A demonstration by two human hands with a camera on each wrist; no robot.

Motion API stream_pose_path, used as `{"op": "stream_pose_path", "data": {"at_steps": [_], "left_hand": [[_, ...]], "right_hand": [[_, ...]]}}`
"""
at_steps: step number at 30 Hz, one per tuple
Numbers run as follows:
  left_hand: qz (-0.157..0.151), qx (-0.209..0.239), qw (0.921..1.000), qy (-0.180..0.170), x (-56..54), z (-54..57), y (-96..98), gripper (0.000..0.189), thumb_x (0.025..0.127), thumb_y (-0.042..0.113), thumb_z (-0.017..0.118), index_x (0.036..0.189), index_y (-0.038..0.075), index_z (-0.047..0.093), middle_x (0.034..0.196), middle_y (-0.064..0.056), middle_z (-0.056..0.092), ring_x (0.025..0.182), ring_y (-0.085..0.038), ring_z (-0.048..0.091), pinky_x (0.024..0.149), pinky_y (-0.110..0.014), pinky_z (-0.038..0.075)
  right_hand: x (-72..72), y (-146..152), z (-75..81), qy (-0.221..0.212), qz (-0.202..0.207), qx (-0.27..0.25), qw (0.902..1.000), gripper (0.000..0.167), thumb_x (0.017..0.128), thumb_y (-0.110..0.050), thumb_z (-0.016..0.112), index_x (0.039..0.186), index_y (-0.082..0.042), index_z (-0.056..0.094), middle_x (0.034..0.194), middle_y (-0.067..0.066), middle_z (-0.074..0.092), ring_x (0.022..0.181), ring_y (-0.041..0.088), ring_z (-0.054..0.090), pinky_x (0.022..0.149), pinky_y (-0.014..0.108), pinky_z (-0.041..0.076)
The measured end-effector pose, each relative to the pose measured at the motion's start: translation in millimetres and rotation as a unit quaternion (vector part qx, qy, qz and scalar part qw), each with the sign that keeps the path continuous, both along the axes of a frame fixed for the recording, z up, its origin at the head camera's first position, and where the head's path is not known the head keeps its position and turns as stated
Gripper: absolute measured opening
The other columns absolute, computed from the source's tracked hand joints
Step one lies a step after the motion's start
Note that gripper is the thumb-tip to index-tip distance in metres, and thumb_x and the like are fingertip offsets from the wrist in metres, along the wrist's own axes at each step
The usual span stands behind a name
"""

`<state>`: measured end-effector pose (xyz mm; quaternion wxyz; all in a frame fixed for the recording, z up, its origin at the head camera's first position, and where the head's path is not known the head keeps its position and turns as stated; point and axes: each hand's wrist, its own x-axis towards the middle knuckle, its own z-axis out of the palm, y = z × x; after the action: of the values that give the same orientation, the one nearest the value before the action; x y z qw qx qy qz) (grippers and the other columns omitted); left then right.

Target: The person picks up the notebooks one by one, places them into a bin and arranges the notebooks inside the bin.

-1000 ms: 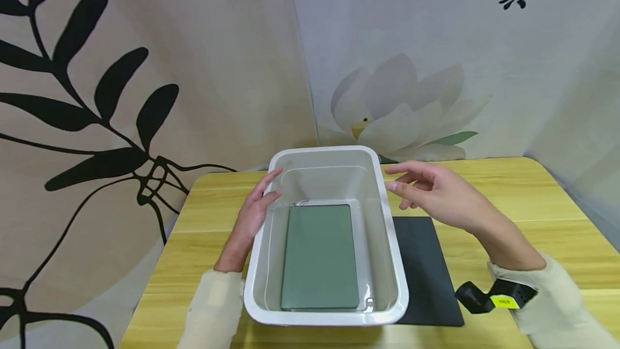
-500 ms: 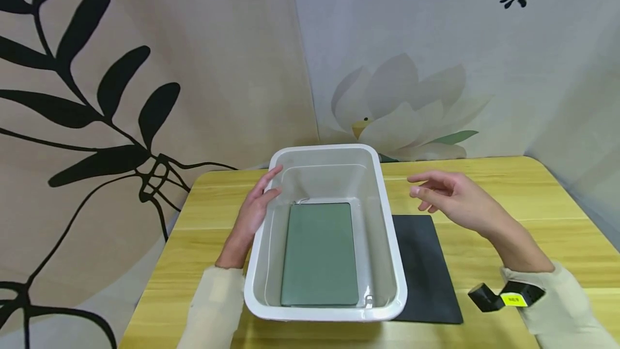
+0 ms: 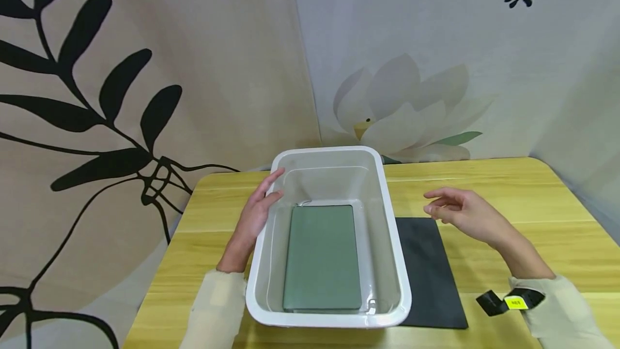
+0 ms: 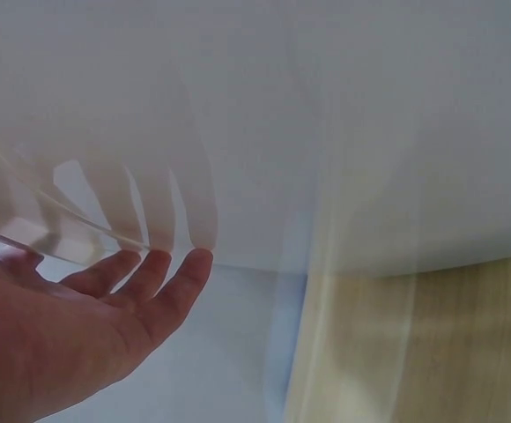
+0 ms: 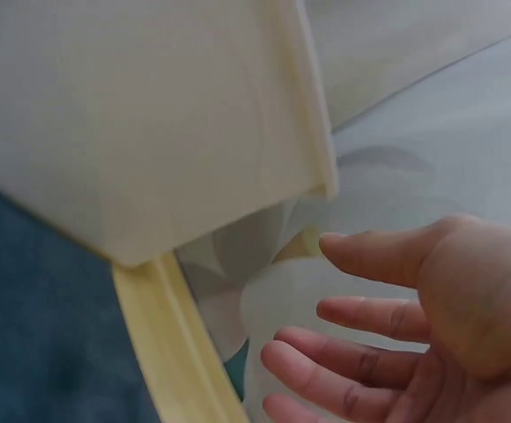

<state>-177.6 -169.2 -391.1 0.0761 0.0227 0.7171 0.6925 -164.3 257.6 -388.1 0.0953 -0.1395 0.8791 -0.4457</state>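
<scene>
Shifted outward since a second ago, from just beside the right rim of the white tub to a place farther right and a little nearer the body: right hand. Kept in nearly the same spot meanwhile: left hand, along the tub's left rim toward the far end. On the right, fingers loosely bent, thumb apart from them, nothing between; in the right wrist view, spread a little. Poised above the wooden table, by the far right corner of a flat black mat. On the left, rim taken between thumb and fingers: thumb and forefinger over the edge in the head view, other fingertips touching the outer wall in the left wrist view. Within the tub, flat on the bottom and nearer the left wall, a smooth green board, touched by neither hand. To the right of the tub and partly hidden by it, the same mat. Around both forearms, cream sleeves; at the right cuff, a black device with a yellow label. Behind the table, pale cloth printed with a dark leafy plant and a pale flower.
</scene>
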Motion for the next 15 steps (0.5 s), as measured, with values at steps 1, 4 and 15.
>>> {"op": "stream_pose_path", "data": {"at_steps": [1, 4, 15], "left_hand": [[-0.001, 0.003, 1.0000, 0.000, 0.2, 0.0, -0.1, 0.047, 0.104, 0.023, 0.044, 0.150, 0.033, 0.042, 0.154, -0.004, 0.038, 0.122, -0.031, 0.049, 0.096, -0.049, 0.049], [-0.002, 0.004, 1.0000, 0.002, -0.1, -0.2, -0.1, 0.047, 0.104, 0.022, 0.044, 0.150, 0.033, 0.042, 0.154, -0.004, 0.038, 0.122, -0.032, 0.050, 0.095, -0.048, 0.049], [0.001, -0.002, 1.0000, 0.007, -0.3, -1.0, 0.5, 0.047, 0.104, 0.021, 0.044, 0.150, 0.032, 0.042, 0.154, -0.005, 0.038, 0.121, -0.033, 0.050, 0.095, -0.050, 0.049]], "right_hand": [[-1.2, 1.0, -3.4, -0.003, -0.001, 0.000, 1.0000, 0.043, 0.097, -0.021, 0.064, 0.132, 0.003, 0.056, 0.111, 0.013, 0.070, 0.092, 0.011, 0.067, 0.077, 0.029, 0.056], [-4.7, 3.7, -14.1, -0.007, -0.007, 0.003, 0.9999, 0.043, 0.096, -0.019, 0.064, 0.132, 0.003, 0.056, 0.111, 0.013, 0.070, 0.096, 0.015, 0.068, 0.079, 0.028, 0.055], [-15.0, 11.4, -47.1, -0.011, -0.029, 0.032, 0.9990, 0.055, 0.092, -0.027, 0.070, 0.136, 0.002, 0.054, 0.129, 0.025, 0.059, 0.105, 0.030, 0.062, 0.078, 0.035, 0.051]]}}
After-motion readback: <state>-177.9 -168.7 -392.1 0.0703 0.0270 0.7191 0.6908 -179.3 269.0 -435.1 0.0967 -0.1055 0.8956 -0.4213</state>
